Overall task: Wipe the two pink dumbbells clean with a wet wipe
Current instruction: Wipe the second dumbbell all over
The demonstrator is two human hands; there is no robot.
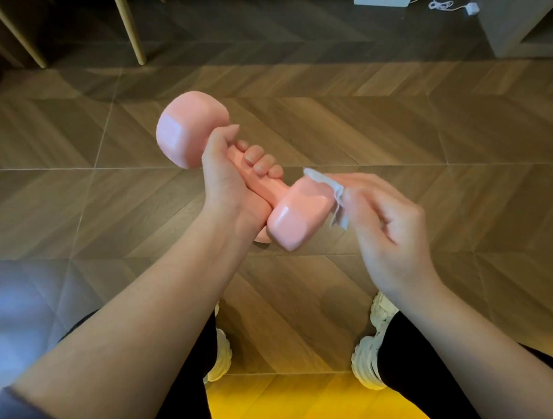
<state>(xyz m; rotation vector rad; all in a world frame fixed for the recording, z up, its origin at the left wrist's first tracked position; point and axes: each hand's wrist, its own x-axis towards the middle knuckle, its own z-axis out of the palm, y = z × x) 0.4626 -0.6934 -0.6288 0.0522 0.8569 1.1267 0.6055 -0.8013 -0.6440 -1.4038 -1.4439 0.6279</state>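
Pink far head: glossy pink plastic-coated dumbbell (238, 172) is up in the air over the brown herringbone wood floor (401, 126), tilted, its far-left head high and bare of any cloth.
Left hand: left hand (229, 174) is clamped right round the handle, fingers curled over the top, thumb up against the far head. Solid grip, nothing loose.
Near head: the lower head sits just right of that fist, shiny on its flat face, and this looks like the part being cleaned right now.
Wet wipe: small white crumpled wet wipe (332, 193) is pressed on the upper right edge of the near head, touching it.
Right hand: right hand (392, 228) pinches the wipe between thumb and fingertips, the other fingers loosely curled, half closed.
Doing it well: my read is to keep the left grip firm, roll the handle so each face of the head turns to the cloth, and spread the wipe flatter for more contact.
Second dumbbell: a sliver of pink (262, 237) peeks out below the left wrist; possibly the other one, but I can't tell.
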